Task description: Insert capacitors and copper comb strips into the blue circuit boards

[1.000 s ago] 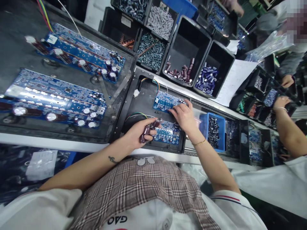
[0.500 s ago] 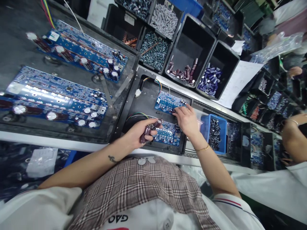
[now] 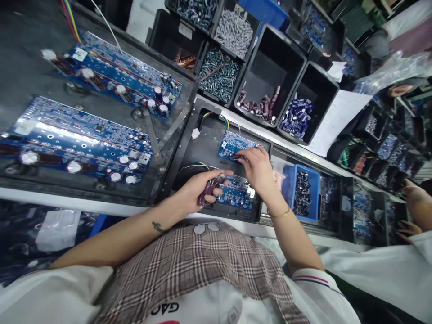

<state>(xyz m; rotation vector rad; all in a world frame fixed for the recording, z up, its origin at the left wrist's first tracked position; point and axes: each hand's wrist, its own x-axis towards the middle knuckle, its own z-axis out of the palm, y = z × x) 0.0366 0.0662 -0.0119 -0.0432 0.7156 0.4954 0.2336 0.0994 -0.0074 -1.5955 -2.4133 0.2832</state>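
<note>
Where hands [image 3: 199,191] work, two boards [image 3: 236,146].

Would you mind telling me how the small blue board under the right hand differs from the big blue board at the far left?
The small board is short, lies in a black tray and has coloured wires running to it; the right hand touches it. The big board is long, carries silver-topped capacitors and lies untouched. Both are blue circuit boards lying flat.
</note>
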